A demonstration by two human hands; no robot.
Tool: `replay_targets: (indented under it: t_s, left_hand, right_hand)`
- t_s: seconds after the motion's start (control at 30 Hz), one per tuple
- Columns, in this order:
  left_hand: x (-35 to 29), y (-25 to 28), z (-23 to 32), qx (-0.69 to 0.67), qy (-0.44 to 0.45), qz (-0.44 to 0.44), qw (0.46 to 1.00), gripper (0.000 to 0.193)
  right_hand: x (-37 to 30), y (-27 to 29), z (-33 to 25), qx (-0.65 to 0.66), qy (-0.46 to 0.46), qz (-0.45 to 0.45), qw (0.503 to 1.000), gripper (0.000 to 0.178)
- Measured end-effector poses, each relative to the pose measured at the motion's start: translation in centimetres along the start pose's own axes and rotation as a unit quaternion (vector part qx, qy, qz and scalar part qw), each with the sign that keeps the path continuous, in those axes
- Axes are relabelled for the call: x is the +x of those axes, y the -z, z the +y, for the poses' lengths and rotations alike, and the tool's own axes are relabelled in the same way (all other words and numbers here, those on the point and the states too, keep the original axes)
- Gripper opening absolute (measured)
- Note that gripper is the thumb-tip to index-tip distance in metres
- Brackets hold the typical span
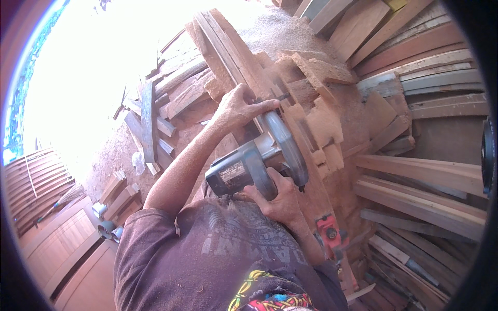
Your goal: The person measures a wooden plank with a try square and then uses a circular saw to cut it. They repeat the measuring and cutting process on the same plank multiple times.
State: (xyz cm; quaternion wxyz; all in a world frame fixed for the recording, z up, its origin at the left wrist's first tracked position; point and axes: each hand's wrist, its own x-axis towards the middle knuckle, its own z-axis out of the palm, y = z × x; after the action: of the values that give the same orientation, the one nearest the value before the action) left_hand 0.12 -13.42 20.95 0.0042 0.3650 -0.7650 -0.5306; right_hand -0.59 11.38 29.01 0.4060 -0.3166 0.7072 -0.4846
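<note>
A circular saw (282, 142) with a grey blade guard and black motor housing lies across a long, dusty wooden board (228, 46). My right hand (282, 199) is closed round its rear handle, thumb on the upper side. At the saw's front end, my left hand (239, 108) is curled down with the thumb reaching across to the guard. The fingertips of that hand are hidden. Blade and cut cannot be seen under the guard. Sawdust and jagged offcuts (324, 122) lie just right of the saw.
A red tool with a dark knob (330, 234) rests close to my right forearm. Stacked planks (425, 176) fill the right side. Loose wood blocks (149, 122) lie at the left, with wooden panels (62, 238) at lower left. Bright glare washes out the upper left.
</note>
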Motion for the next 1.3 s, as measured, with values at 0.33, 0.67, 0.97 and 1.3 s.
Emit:
replay_targets:
  t_s: [0.33,0.67,0.97,1.3]
  left_hand:
    - [1.1,0.9,-0.3,-0.002,0.012,-0.003,1.0,0.089]
    - [1.6,2.4,-0.1,-0.008,0.032,-0.007,0.999,0.072]
    - [2.0,4.3,-2.2,-0.058,-0.025,-0.055,0.996,0.06]
    - [2.8,3.6,-2.9,0.092,-0.07,0.015,0.993,0.057]
  right_hand:
    - [1.3,-0.5,0.0,0.015,0.015,0.007,1.0,0.027]
    - [2.5,-0.9,0.0,0.008,0.026,0.012,1.0,0.027]
    - [3.7,-0.9,-0.6,0.013,0.025,-0.01,1.0,0.029]
    - [4.8,-1.6,-0.5,0.019,0.037,0.018,0.999,0.026]
